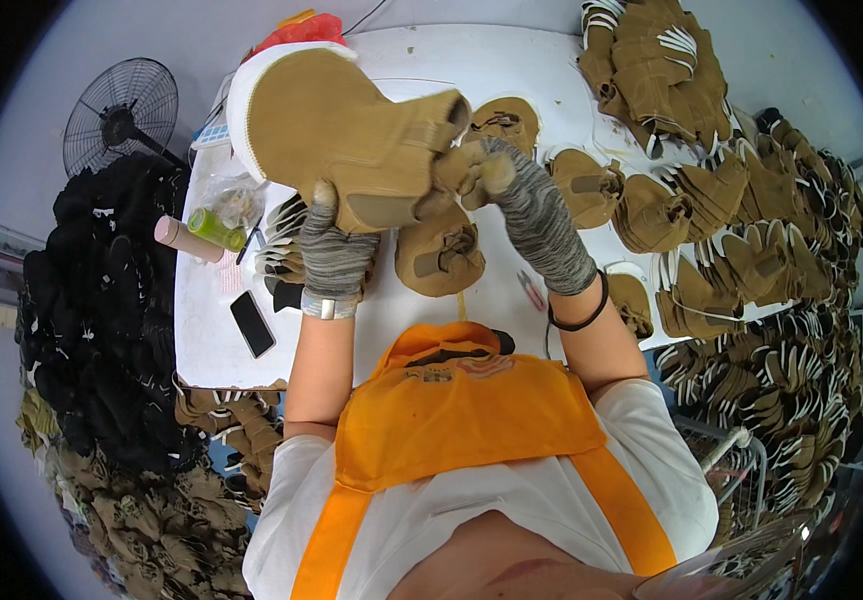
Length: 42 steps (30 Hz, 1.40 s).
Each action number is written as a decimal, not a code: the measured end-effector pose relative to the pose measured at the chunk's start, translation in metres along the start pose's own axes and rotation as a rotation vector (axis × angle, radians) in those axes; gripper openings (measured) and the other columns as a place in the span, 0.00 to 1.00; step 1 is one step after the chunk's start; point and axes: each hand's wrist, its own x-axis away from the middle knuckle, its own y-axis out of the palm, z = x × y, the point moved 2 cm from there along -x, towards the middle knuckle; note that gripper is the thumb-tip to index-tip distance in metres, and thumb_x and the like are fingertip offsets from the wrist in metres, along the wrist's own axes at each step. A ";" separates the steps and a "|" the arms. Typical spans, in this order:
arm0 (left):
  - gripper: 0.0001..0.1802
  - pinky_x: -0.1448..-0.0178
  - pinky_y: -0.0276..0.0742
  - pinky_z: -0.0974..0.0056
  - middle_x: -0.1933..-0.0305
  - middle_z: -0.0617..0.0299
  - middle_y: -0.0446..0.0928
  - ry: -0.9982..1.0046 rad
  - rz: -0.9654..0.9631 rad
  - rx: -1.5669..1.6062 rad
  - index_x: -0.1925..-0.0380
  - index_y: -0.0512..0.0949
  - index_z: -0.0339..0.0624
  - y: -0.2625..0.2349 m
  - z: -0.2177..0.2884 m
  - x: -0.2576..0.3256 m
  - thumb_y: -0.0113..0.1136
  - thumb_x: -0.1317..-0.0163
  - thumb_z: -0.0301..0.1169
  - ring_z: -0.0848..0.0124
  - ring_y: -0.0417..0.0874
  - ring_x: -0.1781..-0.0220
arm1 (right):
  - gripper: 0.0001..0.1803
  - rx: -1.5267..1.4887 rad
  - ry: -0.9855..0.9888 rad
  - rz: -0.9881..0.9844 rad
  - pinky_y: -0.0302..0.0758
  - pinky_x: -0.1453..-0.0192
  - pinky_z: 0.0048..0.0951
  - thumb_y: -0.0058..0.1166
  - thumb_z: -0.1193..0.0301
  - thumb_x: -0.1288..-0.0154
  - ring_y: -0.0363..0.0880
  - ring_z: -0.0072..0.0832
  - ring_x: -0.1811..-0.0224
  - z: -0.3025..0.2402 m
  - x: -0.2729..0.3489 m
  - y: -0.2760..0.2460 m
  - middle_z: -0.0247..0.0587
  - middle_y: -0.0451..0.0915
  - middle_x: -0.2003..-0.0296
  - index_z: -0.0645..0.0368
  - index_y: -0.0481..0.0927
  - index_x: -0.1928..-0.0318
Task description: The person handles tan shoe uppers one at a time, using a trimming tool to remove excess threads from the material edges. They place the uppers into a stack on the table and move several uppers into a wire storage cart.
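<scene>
A brown suede-like shoe upper [337, 125] with a white rim is held up over the white table, slightly blurred. My left hand [337, 250], in a grey knit glove with bare fingertips, grips its lower edge, thumb on the near face. At its right end, the fingers of my right hand [542, 220], gloved alike, are closed on the narrow part; some fingertips are blurred. Beneath, another brown upper [440, 250] lies on the table. More brown uppers [584, 188] sit just right of my right hand, and a small snipping tool [532, 290] lies below it.
A phone [253, 324], a pink bottle [188, 239] and a green bottle [217, 229] are at the table's left. Stacked brown uppers [742, 265] crowd the right side. Beyond the left edge are a black pile [97, 310] and a fan [120, 125].
</scene>
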 end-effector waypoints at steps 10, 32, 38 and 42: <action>0.35 0.27 0.62 0.44 0.31 0.50 0.62 -0.024 -0.004 0.186 0.32 0.58 0.41 0.018 0.005 0.001 0.50 0.31 0.50 0.54 0.64 0.30 | 0.14 -0.436 0.401 0.021 0.73 0.63 0.20 0.51 0.59 0.29 0.68 0.16 0.72 -0.005 0.024 0.011 0.27 0.70 0.73 0.58 0.76 0.64; 0.28 0.27 0.59 0.44 0.30 0.51 0.64 -0.273 -0.179 0.636 0.33 0.61 0.42 0.012 -0.014 0.010 0.39 0.25 0.47 0.53 0.65 0.30 | 0.22 -0.771 0.254 -0.120 0.67 0.63 0.26 0.47 0.48 0.28 0.62 0.20 0.75 0.009 0.027 0.018 0.26 0.64 0.76 0.55 0.70 0.64; 0.30 0.27 0.60 0.41 0.31 0.50 0.64 -0.179 -0.040 0.357 0.33 0.61 0.42 0.028 -0.009 0.009 0.41 0.26 0.48 0.52 0.65 0.30 | 0.25 -0.553 0.270 -0.093 0.68 0.62 0.26 0.45 0.45 0.29 0.63 0.21 0.75 0.004 0.036 0.013 0.27 0.65 0.75 0.56 0.70 0.64; 0.26 0.30 0.67 0.49 0.35 0.52 0.69 -0.098 -0.232 0.354 0.37 0.66 0.38 0.036 0.000 0.008 0.41 0.25 0.45 0.57 0.70 0.35 | 0.25 -0.161 0.226 -0.058 0.72 0.56 0.25 0.46 0.45 0.29 0.71 0.23 0.66 0.022 0.041 -0.012 0.31 0.72 0.67 0.57 0.74 0.58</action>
